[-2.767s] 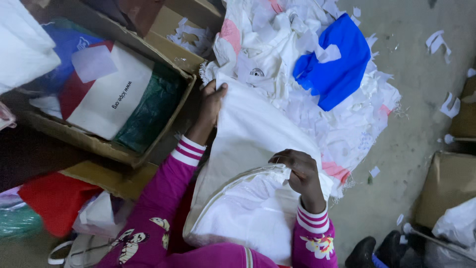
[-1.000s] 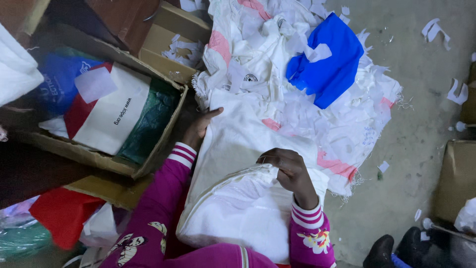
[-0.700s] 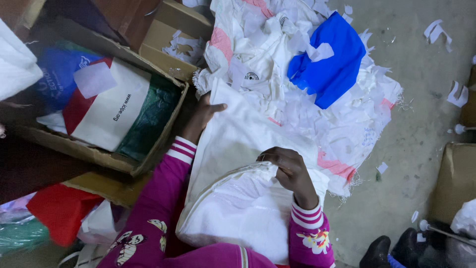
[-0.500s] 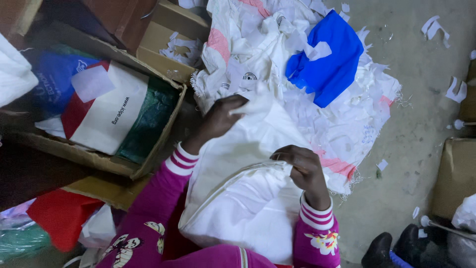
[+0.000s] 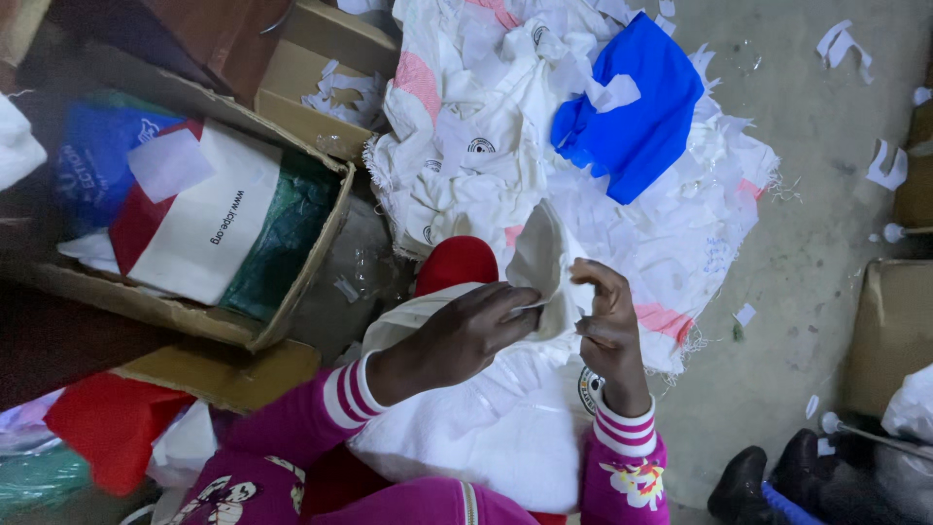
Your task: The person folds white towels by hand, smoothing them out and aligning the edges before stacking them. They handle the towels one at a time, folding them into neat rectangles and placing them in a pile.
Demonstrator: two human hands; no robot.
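two hands meet over a white cloth bag (image 5: pixel 486 437) that lies across the person's lap and reaches up to the pile beyond. the left hand (image 5: pixel 466 335) comes in from the left with a magenta, white-striped sleeve (image 5: pixel 292 437); its fingers (image 5: pixel 515 299) are narrowed to a pinch on a raised fold of the bag's cloth. the right hand (image 5: pixel 604 326) stands just beside it, thumb and fingers closed on the same fold from the other side, so the cloth peaks between the two hands. under the fold a red rounded shape (image 5: pixel 457 264) shows, partly hidden; what it is cannot be told.

beyond the hands, on the grey floor (image 5: pixel 816 194), lies a heap of white cloth pieces (image 5: pixel 486 126) with pink patches and small round prints, and a bright blue cloth (image 5: pixel 632 107) rests on top of it towards the right. scraps of white paper are scattered over the floor. to the left stands an open cardboard box (image 5: pixel 292 282) holding folded bags in white, red, blue and green. a red cloth (image 5: pixel 107 428) lies at the lower left, near the sleeve. dark shoes (image 5: pixel 768 476) show at the lower right, well apart from the hands.
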